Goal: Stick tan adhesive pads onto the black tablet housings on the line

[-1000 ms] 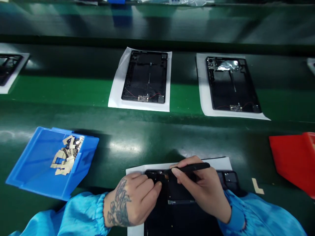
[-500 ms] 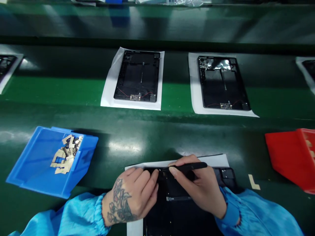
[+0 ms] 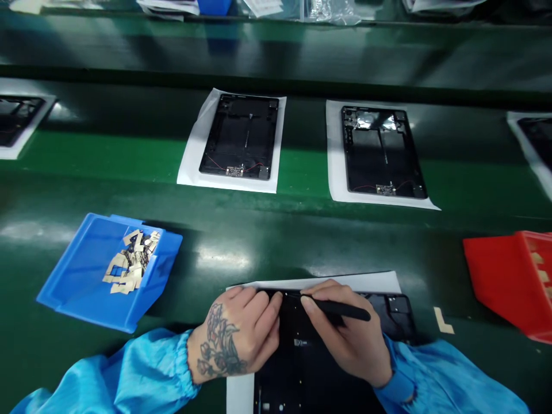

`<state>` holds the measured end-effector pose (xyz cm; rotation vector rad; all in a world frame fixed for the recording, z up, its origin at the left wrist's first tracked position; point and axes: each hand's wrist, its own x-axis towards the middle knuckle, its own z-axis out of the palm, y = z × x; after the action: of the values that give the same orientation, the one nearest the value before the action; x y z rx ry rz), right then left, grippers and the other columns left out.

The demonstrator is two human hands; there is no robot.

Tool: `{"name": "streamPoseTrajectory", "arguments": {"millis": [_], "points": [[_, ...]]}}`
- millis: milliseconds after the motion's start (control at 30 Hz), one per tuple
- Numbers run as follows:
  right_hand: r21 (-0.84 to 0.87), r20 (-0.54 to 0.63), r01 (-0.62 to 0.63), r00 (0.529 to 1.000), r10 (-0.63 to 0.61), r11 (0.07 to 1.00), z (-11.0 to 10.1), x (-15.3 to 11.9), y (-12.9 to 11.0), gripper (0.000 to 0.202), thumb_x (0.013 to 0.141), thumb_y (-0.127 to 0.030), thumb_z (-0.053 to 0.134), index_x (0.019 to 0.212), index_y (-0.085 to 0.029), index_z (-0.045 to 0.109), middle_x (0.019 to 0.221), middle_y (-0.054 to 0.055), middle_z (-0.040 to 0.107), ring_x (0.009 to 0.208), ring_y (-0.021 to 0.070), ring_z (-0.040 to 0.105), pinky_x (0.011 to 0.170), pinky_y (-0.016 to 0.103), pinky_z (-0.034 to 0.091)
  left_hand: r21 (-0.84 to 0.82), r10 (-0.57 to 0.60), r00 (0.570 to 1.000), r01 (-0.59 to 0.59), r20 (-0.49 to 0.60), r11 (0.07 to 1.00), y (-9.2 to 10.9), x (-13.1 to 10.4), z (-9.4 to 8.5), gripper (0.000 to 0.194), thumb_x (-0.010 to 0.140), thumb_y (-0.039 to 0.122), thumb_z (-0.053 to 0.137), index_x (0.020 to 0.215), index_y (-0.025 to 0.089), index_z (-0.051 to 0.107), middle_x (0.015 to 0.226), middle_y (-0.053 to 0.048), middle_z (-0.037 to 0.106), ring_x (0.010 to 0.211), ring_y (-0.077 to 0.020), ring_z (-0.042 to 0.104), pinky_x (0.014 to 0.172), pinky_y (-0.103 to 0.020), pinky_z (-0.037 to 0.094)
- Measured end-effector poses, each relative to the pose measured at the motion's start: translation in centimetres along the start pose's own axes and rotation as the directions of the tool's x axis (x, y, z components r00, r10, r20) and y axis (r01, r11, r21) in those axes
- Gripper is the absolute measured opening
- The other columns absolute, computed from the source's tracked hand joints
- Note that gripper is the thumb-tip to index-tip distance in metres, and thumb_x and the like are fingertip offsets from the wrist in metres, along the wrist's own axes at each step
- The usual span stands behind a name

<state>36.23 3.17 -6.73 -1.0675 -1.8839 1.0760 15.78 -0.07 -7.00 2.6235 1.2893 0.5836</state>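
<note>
- A black tablet shell (image 3: 319, 368) lies open side up on a white sheet (image 3: 345, 283) at the near edge of the green bench (image 3: 259, 241), right in front of the person.
- The right hand (image 3: 349, 339) pinches black tweezers (image 3: 340, 310) between thumb and forefinger, the fingers curled close round them; the tip rests at the shell's far edge, near its left corner.
- The left hand (image 3: 237, 342) lies on the shell's far left corner, fingers bent and drawn together, their tips pressing down just beside the tweezers' tip. It grips nothing that can be seen.
- Both arms wear blue sleeves (image 3: 129, 379).
- A blue tray (image 3: 73, 282) sits toward the left of the bench, holding a small heap of tan adhesive pieces (image 3: 131, 261) against its right wall.
- A red bin (image 3: 504, 276) stands at the right edge, with one tan L-shaped piece (image 3: 443, 320) lying on the bench between it and the shell.
- Farther back, on the belt (image 3: 302, 167), two more black shells rest on white sheets: one (image 3: 241, 135) straight ahead, another (image 3: 382, 150) to its right. Parts of others show at both side edges.
</note>
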Motion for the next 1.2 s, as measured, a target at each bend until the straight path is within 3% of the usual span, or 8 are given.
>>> {"name": "streamPoseTrajectory", "arguments": {"millis": [233, 433, 767, 967, 1200], "points": [[0.015, -0.076, 0.096, 0.993, -0.095, 0.995, -1.1, 0.4, 0.3, 0.031, 0.081, 0.0, 0.059, 0.102, -0.02, 0.049, 0.093, 0.005, 0.063, 0.084, 0.0163, 0.064, 0.071, 0.03, 0.053, 0.011, -0.005, 1.0, 0.006, -0.025, 1.0, 0.0, 0.1, -0.1, 0.032, 0.08, 0.021, 0.054, 0.105, 0.004, 0.063, 0.067, -0.004, 0.055, 0.058, -0.0198, 0.051, 0.047, -0.036, 0.042], [0.107, -0.021, -0.106, 0.994, 0.108, 0.989, -2.2, -0.5, 0.6, 0.026, 0.084, -0.006, 0.06, 0.1, -0.023, 0.049, 0.09, 0.002, 0.063, 0.082, 0.0176, 0.064, 0.072, 0.033, 0.053, -0.002, -0.001, 0.999, 0.001, -0.035, 1.0, 0.0, 0.1, -0.1, 0.032, 0.081, 0.021, 0.053, 0.105, 0.003, 0.063, 0.066, -0.005, 0.055, 0.058, -0.0198, 0.051, 0.047, -0.035, 0.042], [0.005, 0.014, -0.13, 0.991, 0.13, 0.992, -1.6, 0.0, 0.3, 0.017, 0.086, -0.013, 0.063, 0.095, -0.023, 0.053, 0.088, 0.001, 0.064, 0.082, 0.0142, 0.065, 0.074, 0.026, 0.053, -0.014, -0.006, 0.999, 0.005, -0.034, 1.0, 0.1, 0.1, -0.1, 0.032, 0.081, 0.021, 0.054, 0.105, 0.003, 0.063, 0.067, -0.005, 0.056, 0.058, -0.0201, 0.052, 0.047, -0.035, 0.044], [0.131, 0.0, -0.325, 0.945, 0.328, 0.937, -1.5, 0.3, 0.3, 0.008, 0.088, -0.022, 0.062, 0.09, -0.02, 0.055, 0.077, 0.0, 0.063, 0.065, 0.0121, 0.068, 0.06, 0.02, 0.055, -0.033, -0.007, 1.0, 0.006, -0.016, 0.999, 0.1, 0.0, -0.2, 0.032, 0.081, 0.021, 0.054, 0.106, 0.003, 0.063, 0.067, -0.006, 0.057, 0.058, -0.0204, 0.053, 0.047, -0.035, 0.045], [0.159, 0.033, -0.397, 0.917, 0.397, 0.904, -1.6, 0.6, 0.5, 0.012, 0.088, -0.026, 0.063, 0.09, -0.02, 0.053, 0.069, 0.0, 0.065, 0.063, 0.0131, 0.068, 0.057, 0.019, 0.056, -0.035, -0.007, 1.0, 0.007, -0.011, 0.999, 0.1, 0.0, -0.2, 0.033, 0.081, 0.021, 0.054, 0.106, 0.002, 0.063, 0.067, -0.006, 0.056, 0.058, -0.0202, 0.052, 0.047, -0.035, 0.045]]}}
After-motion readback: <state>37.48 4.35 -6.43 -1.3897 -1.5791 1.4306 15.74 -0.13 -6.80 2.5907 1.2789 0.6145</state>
